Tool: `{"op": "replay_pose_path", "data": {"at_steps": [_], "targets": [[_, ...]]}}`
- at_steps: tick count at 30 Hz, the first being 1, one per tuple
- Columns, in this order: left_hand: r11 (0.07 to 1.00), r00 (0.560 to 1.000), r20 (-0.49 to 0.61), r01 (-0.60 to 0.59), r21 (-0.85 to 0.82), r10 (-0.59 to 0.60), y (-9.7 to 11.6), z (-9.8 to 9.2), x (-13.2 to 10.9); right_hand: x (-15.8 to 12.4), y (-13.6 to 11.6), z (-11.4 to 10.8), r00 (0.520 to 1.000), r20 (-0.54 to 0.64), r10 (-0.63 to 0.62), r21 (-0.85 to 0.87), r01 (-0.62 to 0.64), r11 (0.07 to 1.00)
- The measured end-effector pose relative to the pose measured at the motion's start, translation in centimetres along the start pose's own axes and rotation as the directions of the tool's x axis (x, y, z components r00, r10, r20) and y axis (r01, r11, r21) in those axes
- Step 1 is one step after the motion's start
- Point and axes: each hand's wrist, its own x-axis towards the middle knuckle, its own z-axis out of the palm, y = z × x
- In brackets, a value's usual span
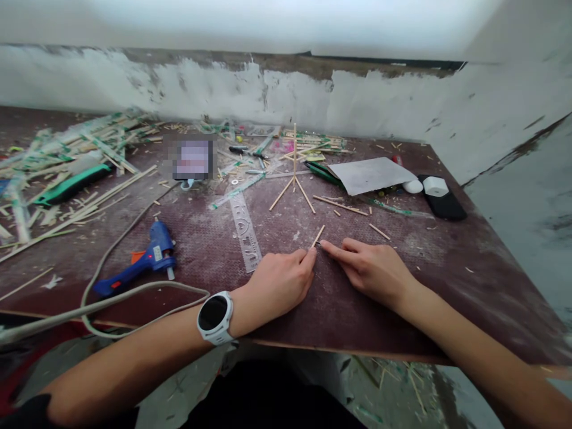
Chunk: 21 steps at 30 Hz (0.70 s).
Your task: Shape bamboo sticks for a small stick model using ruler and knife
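My left hand (pixel 283 281), with a white watch on its wrist, is closed on a short thin wooden stick (pixel 319 236) and holds it down against the tabletop. My right hand (pixel 373 265) is closed just to the right, its forefinger pointing at the stick. A tiny dark thing shows at that fingertip, too small to name. Beyond both hands stands a small frame of wooden sticks (pixel 294 155), with one upright and splayed legs. A see-through plastic ruler (pixel 245 229) lies left of the stick.
A blue glue gun (pixel 156 253) with its cable (pixel 116 244) lies at left. Behind it are a green-handled cutter (pixel 78 183), a pixelated phone-like device (pixel 193 159) and piled sticks (pixel 98 143). At right are a paper sheet (pixel 370 174), a black phone (pixel 447 202) and a white charger (pixel 435 186).
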Motion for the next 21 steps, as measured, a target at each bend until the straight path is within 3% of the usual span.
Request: {"op": "replay_pose_path", "data": {"at_steps": [3, 10, 21], "targets": [[1.000, 1.000, 0.016, 0.008, 0.004, -0.009, 0.1, -0.2, 0.0, 0.1, 0.1, -0.2, 1.000, 0.023, 0.004, -0.008, -0.004, 1.000], [1.000, 1.000, -0.014, 0.000, 0.014, 0.000, 0.0, -0.1, 0.0, 0.0, 0.7, 1.8, 0.986, -0.165, 0.011, 0.082, 0.003, 0.997], [1.000, 1.000, -0.016, 0.002, 0.013, -0.002, 0.0, 0.0, -0.1, 0.0, 0.1, 1.2, 0.993, -0.114, 0.009, -0.004, -0.009, 1.000]]}}
